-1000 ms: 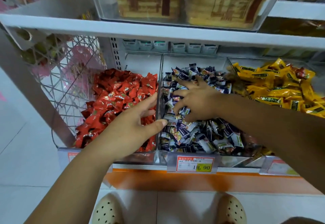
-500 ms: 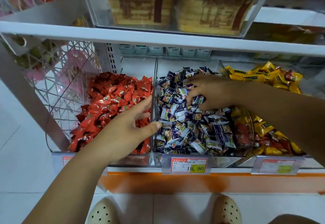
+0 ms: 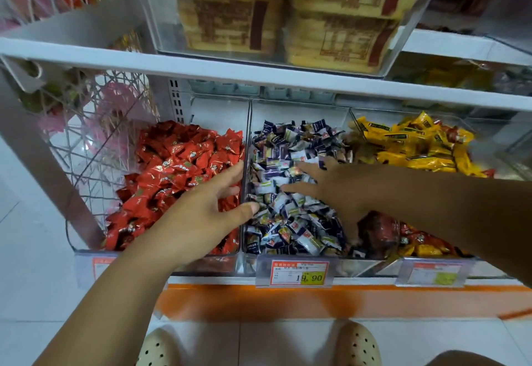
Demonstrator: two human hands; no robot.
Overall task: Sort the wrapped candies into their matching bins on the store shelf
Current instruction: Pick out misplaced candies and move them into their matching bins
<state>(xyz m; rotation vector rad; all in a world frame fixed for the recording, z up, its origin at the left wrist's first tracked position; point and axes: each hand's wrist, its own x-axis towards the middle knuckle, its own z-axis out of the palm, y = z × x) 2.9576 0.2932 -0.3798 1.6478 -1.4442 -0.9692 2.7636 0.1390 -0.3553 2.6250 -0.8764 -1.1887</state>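
Observation:
Three clear bins stand side by side on the lower shelf. The left bin holds red wrapped candies (image 3: 178, 175). The middle bin holds blue-and-white wrapped candies (image 3: 288, 221). The right bin holds yellow wrapped candies (image 3: 411, 141), with some red ones (image 3: 417, 239) mixed in at its front. My left hand (image 3: 201, 210) rests on the clear divider (image 3: 246, 147) between the left and middle bins, thumb in the middle bin. My right hand (image 3: 334, 187) lies flat with spread fingers on the blue-and-white pile.
A white shelf board (image 3: 259, 78) runs just above the bins, carrying a clear box of brown-printed packets (image 3: 282, 14). A wire basket (image 3: 86, 141) hangs at the left. Price tags (image 3: 298, 272) line the shelf's front edge above an orange strip. My shoes (image 3: 161, 348) show below.
My right hand has moved from the back right of the blue-and-white pile toward its middle, and its fingers have spread flat. My left hand has stayed on the divider.

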